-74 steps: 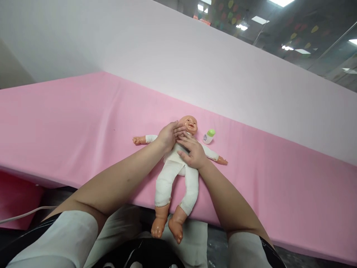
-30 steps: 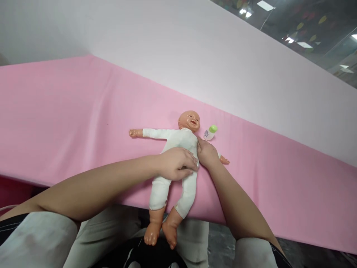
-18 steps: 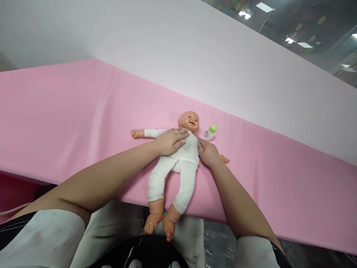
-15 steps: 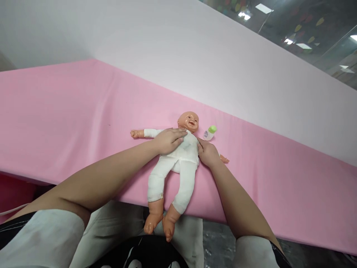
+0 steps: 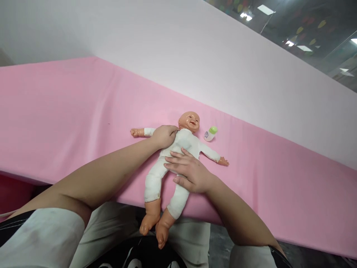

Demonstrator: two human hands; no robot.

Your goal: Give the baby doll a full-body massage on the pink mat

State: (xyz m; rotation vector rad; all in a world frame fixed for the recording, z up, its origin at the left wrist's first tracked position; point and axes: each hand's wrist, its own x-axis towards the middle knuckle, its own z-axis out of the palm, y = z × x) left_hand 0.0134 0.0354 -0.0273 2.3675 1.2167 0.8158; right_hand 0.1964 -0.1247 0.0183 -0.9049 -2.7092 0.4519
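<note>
A baby doll (image 5: 182, 138) with a white cloth body lies on its back, head away from me, on the pink table cover. My left hand (image 5: 165, 136) is closed around the doll's shoulder on the left side, its fingertips tucked out of sight beneath. Across the lower belly and hip lies my right hand (image 5: 189, 169), palm down with fingers spread. The doll's feet (image 5: 156, 223) hang past the near edge of the table. Just right of the doll's head is a small white bottle (image 5: 209, 134) with a green cap, touched by neither hand.
The pink-covered table (image 5: 279, 186) stretches to both sides. Behind it rises a white wall panel (image 5: 167, 48), with a dark reflective surface (image 5: 292, 29) above at the right. Something red (image 5: 13, 190) is below the table's left edge.
My right hand has moved from the doll's right-side armpit down onto its belly, opening flat. My left hand has shifted from the chest to grip the shoulder. The doll's legs have swung slightly left.
</note>
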